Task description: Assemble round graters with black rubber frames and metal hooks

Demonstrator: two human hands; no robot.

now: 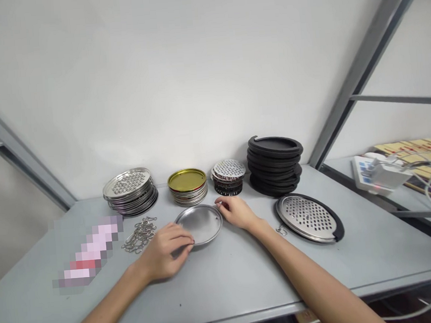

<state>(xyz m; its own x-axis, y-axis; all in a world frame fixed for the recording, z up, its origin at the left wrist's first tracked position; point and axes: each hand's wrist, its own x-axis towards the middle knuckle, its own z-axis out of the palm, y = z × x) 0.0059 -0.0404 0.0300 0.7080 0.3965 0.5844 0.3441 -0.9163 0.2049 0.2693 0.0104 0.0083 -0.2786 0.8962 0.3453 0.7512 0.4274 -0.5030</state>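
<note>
One shallow silver metal disc (201, 223) lies between the two hands' fingers. The left hand (166, 251) pinches its near-left rim; the right hand (237, 212) curls its fingertips at the far-right rim, grip impossible to tell. Right of those fingertips, one perforated plate (306, 216) seated in a black ring (339, 227) looks already assembled. Beyond the fingers, stacked grater plates (128, 184) and black ring holders (275, 159) seem unassembled; metal clips (140, 235) lie loose beyond the left fingers.
</note>
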